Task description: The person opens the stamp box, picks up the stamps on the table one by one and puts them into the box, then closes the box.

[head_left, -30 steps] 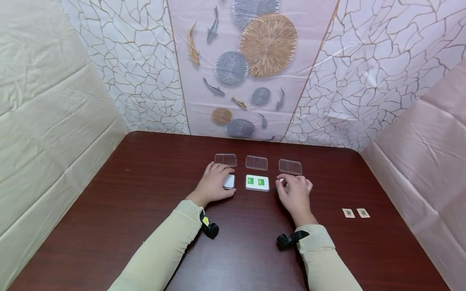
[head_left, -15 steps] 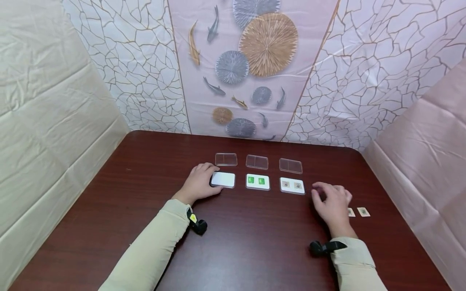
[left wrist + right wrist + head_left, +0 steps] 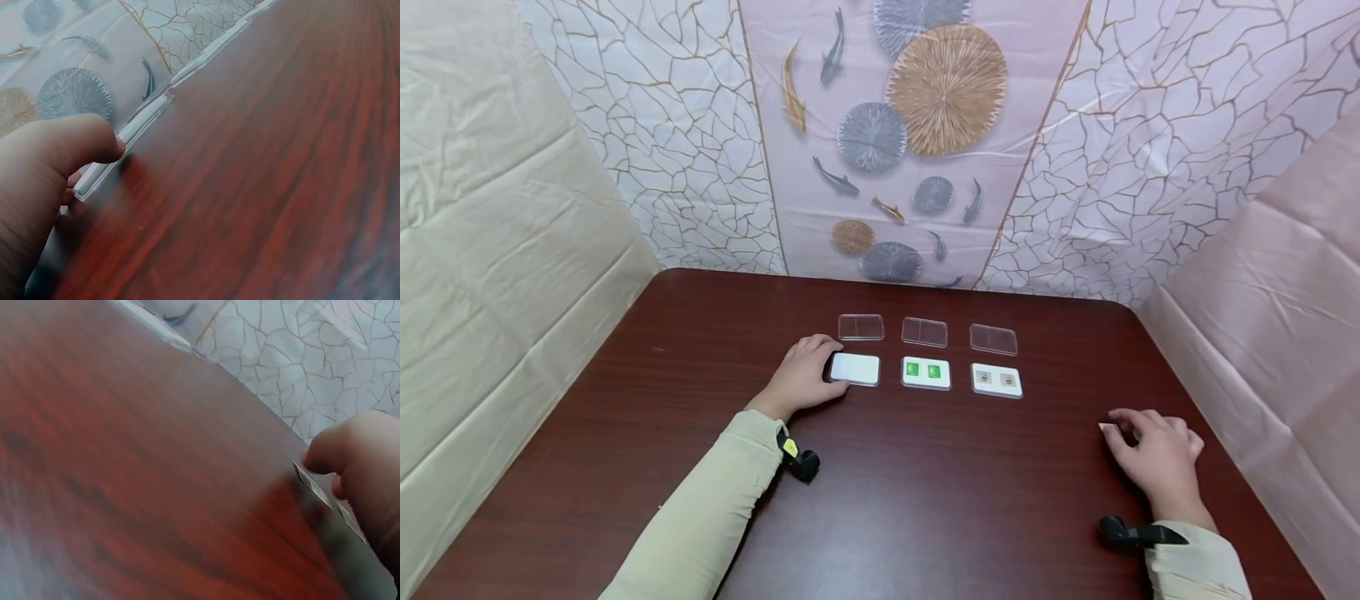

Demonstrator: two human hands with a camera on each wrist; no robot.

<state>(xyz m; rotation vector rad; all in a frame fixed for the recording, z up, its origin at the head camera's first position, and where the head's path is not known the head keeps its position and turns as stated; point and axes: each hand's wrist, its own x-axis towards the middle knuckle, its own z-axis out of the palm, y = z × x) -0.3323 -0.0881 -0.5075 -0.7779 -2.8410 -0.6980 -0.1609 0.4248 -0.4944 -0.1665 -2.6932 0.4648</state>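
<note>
My left hand [image 3: 801, 377] grips the left end of a shallow clear case with a white insert [image 3: 855, 368], thumb on the near edge and fingers on the far side. To its right lie a case with two green squares on white [image 3: 926, 373] and a case with two brownish stamp-like squares [image 3: 996, 380]. My right hand [image 3: 1159, 458] hovers at the right with fingers loosely bent, holding nothing visible. Beneath it, in the right wrist view, two small stamp-like paper squares [image 3: 314, 485] lie on the table; the head view shows just a pale corner by the thumb.
Behind the cases stand three clear plastic lids in a row, the left lid [image 3: 861, 327], the middle lid [image 3: 924, 332] and the right lid [image 3: 993, 339]. All rest on a dark reddish wooden table [image 3: 925, 483]. Patterned cloth [image 3: 940, 208] hangs along the back edge.
My right hand has left the right-hand case and moved right and nearer, over the two loose paper squares. My left hand has shifted left, uncovering more of the white-insert case.
</note>
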